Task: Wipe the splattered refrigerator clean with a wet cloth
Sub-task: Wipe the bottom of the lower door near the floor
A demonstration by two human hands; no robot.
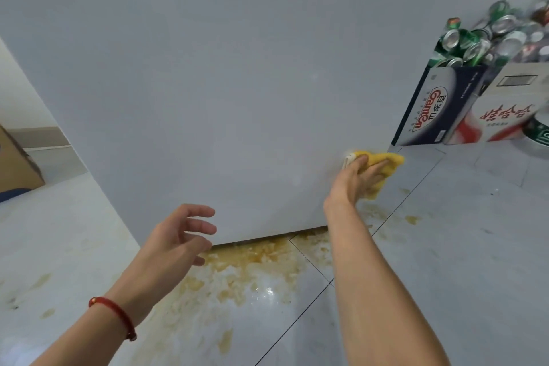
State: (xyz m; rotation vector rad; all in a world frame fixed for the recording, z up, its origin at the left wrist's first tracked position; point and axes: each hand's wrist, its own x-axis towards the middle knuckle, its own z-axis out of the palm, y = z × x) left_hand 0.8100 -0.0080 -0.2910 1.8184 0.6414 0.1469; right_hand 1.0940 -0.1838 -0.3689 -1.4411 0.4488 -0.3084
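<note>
My right hand (pixel 361 177) presses the yellow cloth (pixel 383 165) flat on the refrigerator (pixel 237 83) side, low at 4 o'clock. Left hand (pixel 178 239) hovers, fingers loosely spread, holding nothing, above the floor spill (pixel 252 270) at 6 o'clock

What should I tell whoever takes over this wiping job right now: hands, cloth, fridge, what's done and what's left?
Right hand: presses the yellow cloth flat against the refrigerator, low near its right edge.
Left hand: free, fingers loosely spread, holds nothing, in front of the refrigerator's bottom edge.
Done: the visible panel looks mostly clean; faint marks cannot be ruled out.
Left: finish the lower right corner and bottom edge. A yellowish spill covers the floor tiles under the refrigerator.
Nearby: boxes of empty cans stand to the right.
</note>
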